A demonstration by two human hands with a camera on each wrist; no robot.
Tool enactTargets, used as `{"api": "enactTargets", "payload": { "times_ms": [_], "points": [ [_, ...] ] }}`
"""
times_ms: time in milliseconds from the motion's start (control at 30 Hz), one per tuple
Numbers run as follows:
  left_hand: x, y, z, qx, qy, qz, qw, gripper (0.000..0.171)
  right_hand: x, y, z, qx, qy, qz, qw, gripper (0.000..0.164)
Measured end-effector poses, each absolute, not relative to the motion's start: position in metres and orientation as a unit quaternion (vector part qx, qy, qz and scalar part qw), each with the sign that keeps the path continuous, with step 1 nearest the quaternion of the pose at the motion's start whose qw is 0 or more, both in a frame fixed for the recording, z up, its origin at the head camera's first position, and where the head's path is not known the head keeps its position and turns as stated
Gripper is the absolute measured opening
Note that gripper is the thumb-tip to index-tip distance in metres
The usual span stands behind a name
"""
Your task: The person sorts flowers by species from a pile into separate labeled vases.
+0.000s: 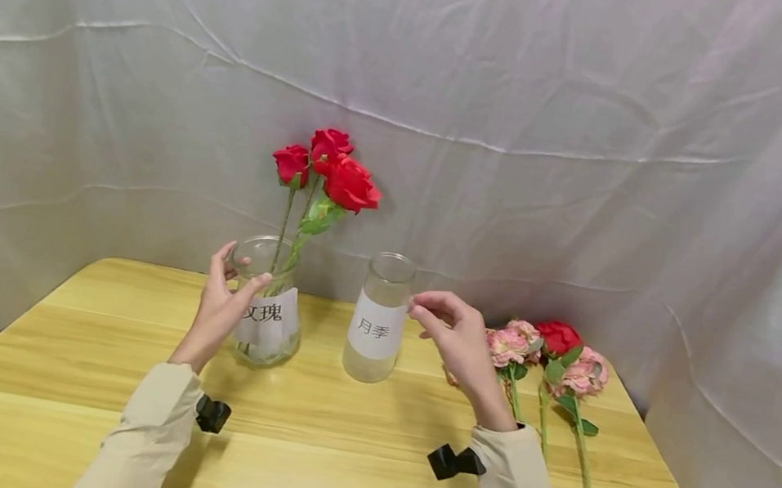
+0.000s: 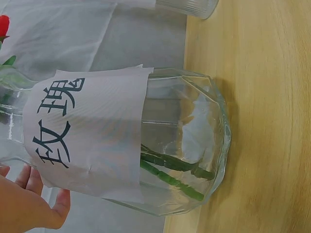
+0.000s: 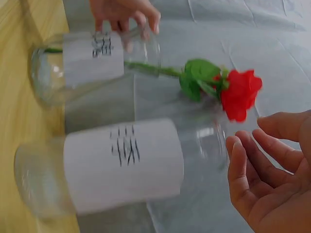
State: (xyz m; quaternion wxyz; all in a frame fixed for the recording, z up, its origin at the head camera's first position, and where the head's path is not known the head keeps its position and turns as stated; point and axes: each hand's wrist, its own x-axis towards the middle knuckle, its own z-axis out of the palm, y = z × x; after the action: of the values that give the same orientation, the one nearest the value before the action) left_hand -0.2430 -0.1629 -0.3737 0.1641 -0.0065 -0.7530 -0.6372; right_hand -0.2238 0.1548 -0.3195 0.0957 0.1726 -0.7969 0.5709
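Note:
In the head view, my left hand (image 1: 221,306) grips the neck of a wide glass vase (image 1: 284,345), thumb in front and fingers around the left side. The vase's white label reads 玫瑰, and red roses (image 1: 353,184) stand in it. Cut stem ends (image 2: 170,177) show through its lower glass in the left wrist view. Right of it stands a tall, narrow glass vase (image 1: 369,369) labelled 月季. Beside its upper right side is my right hand (image 1: 456,337), fingers loosely bent and holding nothing. Whether its fingertips touch the glass, I cannot tell.
On the wooden table (image 1: 302,471), pink flowers (image 1: 583,374) and a red flower (image 1: 558,338) lie at the right, partly behind my right arm. A grey cloth (image 1: 514,211) hangs behind the table. Black wrist cameras (image 1: 457,462) sit on both cuffs.

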Motion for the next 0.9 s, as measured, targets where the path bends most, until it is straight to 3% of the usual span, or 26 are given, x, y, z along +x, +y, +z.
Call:
{"api": "enactTargets", "payload": {
  "times_ms": [467, 900],
  "points": [
    [-0.242, -0.163, -0.371, 0.006, -0.758, -0.634, 0.155, 0.083, -0.219, 0.233, -0.352, 0.144, -0.850, 0.497, 0.099, 0.029],
    [-0.244, -0.164, -0.373, 0.001, -0.759, -0.631, 0.158, 0.082, -0.221, 0.292, -0.370, 0.068, -0.847, 0.520, 0.083, 0.043]
  ]
}}
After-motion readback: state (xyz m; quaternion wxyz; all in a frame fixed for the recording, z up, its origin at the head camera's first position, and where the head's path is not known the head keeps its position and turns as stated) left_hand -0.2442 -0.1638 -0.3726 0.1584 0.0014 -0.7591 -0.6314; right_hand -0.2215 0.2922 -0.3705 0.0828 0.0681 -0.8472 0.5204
